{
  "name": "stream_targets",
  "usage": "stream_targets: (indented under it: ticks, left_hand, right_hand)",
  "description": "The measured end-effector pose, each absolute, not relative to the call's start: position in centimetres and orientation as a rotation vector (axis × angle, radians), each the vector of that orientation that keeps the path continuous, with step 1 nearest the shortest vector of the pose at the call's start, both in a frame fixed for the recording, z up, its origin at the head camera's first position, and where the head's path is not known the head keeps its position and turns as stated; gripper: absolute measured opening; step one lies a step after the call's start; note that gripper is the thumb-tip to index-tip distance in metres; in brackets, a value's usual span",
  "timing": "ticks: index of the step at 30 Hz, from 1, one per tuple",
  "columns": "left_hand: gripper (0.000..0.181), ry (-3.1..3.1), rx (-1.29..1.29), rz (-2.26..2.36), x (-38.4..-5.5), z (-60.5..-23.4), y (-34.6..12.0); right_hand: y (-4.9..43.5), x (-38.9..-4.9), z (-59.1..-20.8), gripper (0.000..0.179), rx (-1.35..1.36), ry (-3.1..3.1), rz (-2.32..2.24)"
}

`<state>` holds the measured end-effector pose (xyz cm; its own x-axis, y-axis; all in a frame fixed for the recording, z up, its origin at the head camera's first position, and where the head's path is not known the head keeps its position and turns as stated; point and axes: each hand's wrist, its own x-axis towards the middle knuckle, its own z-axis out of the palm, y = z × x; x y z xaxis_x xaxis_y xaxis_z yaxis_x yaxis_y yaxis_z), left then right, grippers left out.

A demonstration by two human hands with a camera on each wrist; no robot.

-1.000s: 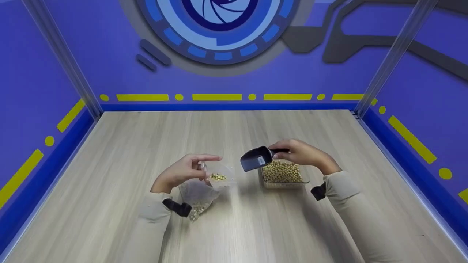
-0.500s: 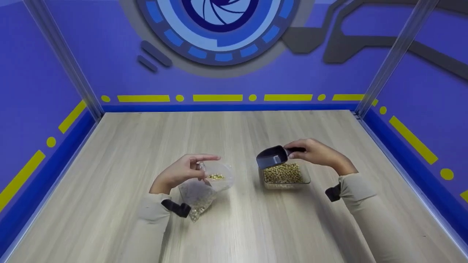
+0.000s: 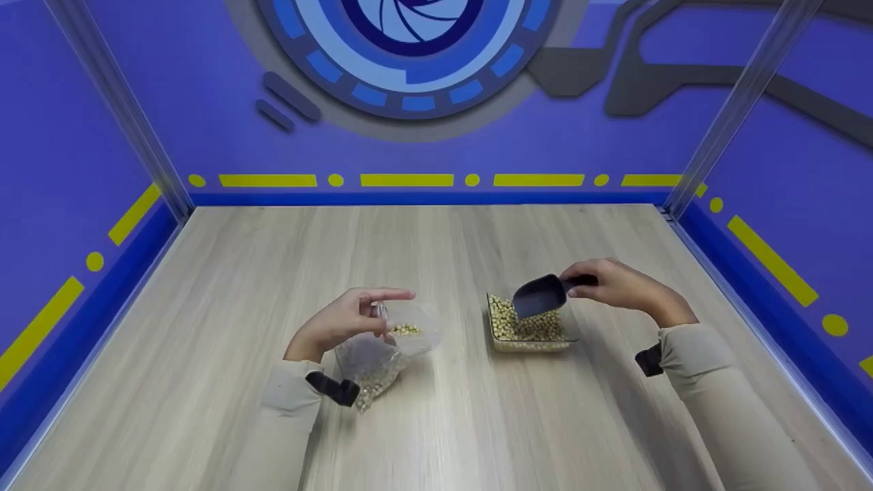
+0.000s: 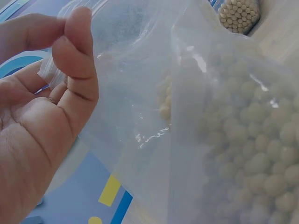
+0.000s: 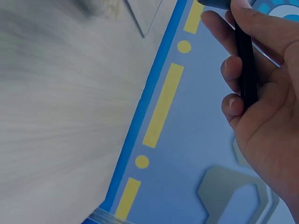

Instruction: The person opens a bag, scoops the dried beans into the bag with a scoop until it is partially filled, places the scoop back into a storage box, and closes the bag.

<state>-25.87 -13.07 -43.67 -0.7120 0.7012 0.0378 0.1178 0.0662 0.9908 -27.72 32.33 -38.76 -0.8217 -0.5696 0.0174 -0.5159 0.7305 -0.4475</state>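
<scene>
My left hand [image 3: 341,319] pinches the top edge of a clear zip bag [image 4: 135,107], its mouth spread apart. Pale yellow round beans, probably soybeans [image 4: 257,158], fill the bag's lower part, and a few more show through its mouth in the head view. My right hand [image 3: 617,285] grips the handle of a black scoop [image 3: 540,296], with fingers curled round it in the right wrist view. Tilted, the scoop hangs over a clear rectangular container [image 3: 532,346] full of the same beans [image 3: 508,324]. No beans show in the scoop's bowl.
The container and the bag are on a light wood-grain table [image 3: 436,423], a hand's width or so apart. Blue panels [image 3: 436,153] with yellow marks wall the table at the back and both sides. A black strap is on each sleeve.
My right hand has carried the scoop to the right, from between bag and container to above the container. The left hand and the bag have stayed nearly still.
</scene>
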Motion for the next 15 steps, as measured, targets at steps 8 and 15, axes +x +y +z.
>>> stream_targets:
  ticks: [8,15]
  left_hand:
    - [0.057,1.935,0.817,1.665,-25.88,-43.8,-12.91]
    - [0.057,1.925,0.827,1.667,-25.96,-44.04,-12.82]
  right_hand:
    - [32.66,-27.22,-37.96,0.024,-0.838,2.887,-0.463]
    - [32.23,-26.76,-37.81,0.021,-0.867,2.965,-0.333]
